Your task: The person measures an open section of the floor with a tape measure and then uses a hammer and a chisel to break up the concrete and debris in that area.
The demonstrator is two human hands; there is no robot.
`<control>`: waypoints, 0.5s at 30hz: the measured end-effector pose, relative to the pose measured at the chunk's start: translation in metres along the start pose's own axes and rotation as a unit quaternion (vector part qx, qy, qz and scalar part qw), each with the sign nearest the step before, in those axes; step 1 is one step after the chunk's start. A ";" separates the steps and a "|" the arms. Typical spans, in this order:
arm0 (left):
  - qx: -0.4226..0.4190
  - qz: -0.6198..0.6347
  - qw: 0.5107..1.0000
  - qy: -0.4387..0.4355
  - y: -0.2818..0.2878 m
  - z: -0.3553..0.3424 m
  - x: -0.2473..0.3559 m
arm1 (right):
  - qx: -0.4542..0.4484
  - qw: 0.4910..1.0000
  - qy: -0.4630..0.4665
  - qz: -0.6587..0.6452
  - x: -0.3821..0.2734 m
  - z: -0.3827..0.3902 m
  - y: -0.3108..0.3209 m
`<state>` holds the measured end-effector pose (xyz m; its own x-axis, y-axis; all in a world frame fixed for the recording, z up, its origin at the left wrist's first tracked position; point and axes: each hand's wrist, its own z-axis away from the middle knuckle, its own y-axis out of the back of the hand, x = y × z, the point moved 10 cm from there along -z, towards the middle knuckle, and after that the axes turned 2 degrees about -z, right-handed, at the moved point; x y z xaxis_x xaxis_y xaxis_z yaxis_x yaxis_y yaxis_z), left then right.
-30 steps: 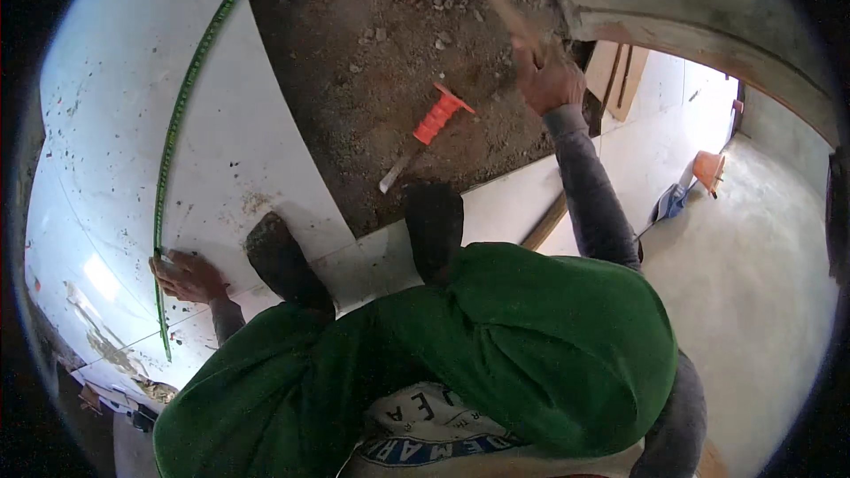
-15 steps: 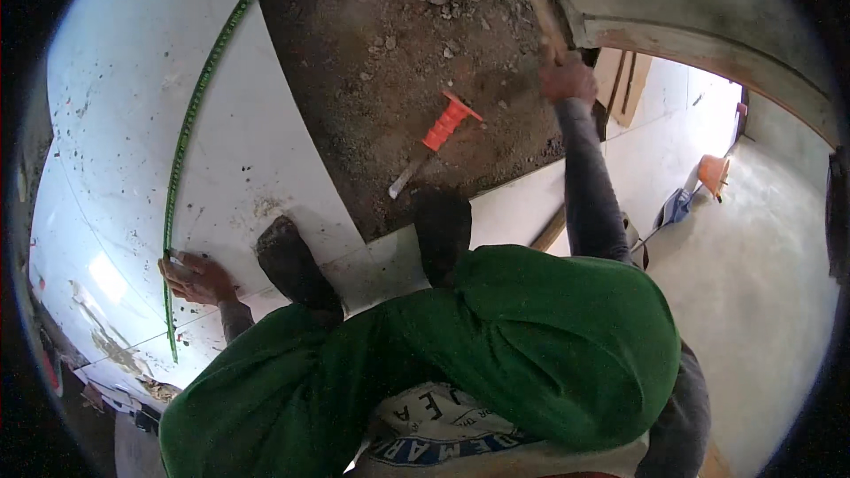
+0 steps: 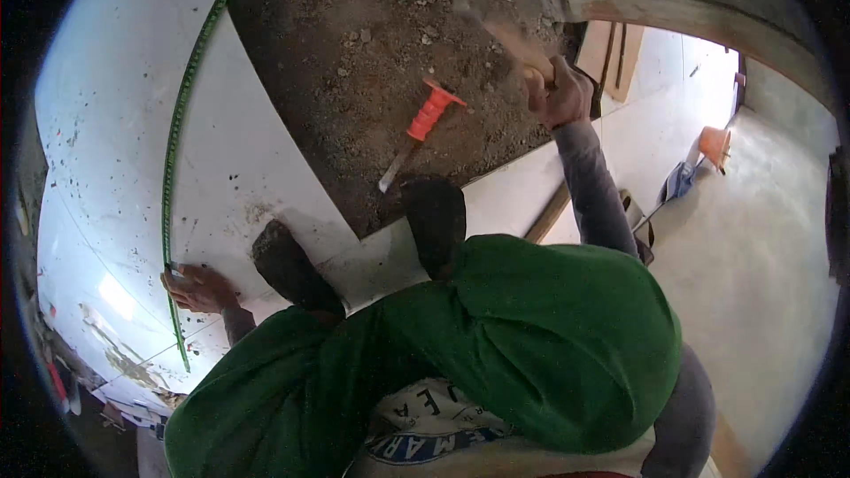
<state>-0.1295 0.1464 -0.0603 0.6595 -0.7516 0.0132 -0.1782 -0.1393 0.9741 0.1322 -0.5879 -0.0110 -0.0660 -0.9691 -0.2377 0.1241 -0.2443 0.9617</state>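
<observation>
My left hand (image 3: 202, 289) rests low over the white tiles, fingers closed around the near end of a long, thin green strip (image 3: 177, 124) with dark marks along it. My right hand (image 3: 565, 96) grips the wooden handle of a trowel-like tool (image 3: 513, 35). Its broad far end is smeared by motion above the rubble, so its exact shape cannot be made out. A chisel (image 3: 428, 118) with an orange guarded grip lies on the bare soil (image 3: 328, 115) between my hands, its pale tip toward my feet.
Two dark-covered feet (image 3: 288, 257) stand at the soil's near edge. White tiles (image 3: 257, 133) cover the left side. A concrete ledge (image 3: 691, 13) borders the upper right, near a wooden board (image 3: 630, 62). An orange container (image 3: 714, 146) and blue cloth (image 3: 680, 180) lie far right.
My right hand has swung the wooden-handled tool leftward from the ledge, over the rubble. The view has shifted slightly. My left hand stays on the green strip.
</observation>
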 end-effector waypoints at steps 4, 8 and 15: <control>0.016 -0.022 1.000 0.002 -0.001 -0.009 -0.004 | -0.036 0.976 -0.193 0.093 0.114 0.004 -0.034; 0.005 -0.035 0.999 0.019 -0.003 0.003 -0.024 | 0.059 0.996 -0.062 0.013 0.046 0.007 -0.005; -0.009 -0.030 0.999 0.041 -0.005 -0.007 -0.017 | 0.034 0.982 -0.172 0.066 0.093 0.025 -0.013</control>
<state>-0.1348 0.1645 -0.0642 0.7268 -0.6862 -0.0284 -0.1230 -0.1708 0.9776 0.0994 -0.6736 -0.0423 -0.3856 -0.9206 -0.0618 0.0878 -0.1033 0.9908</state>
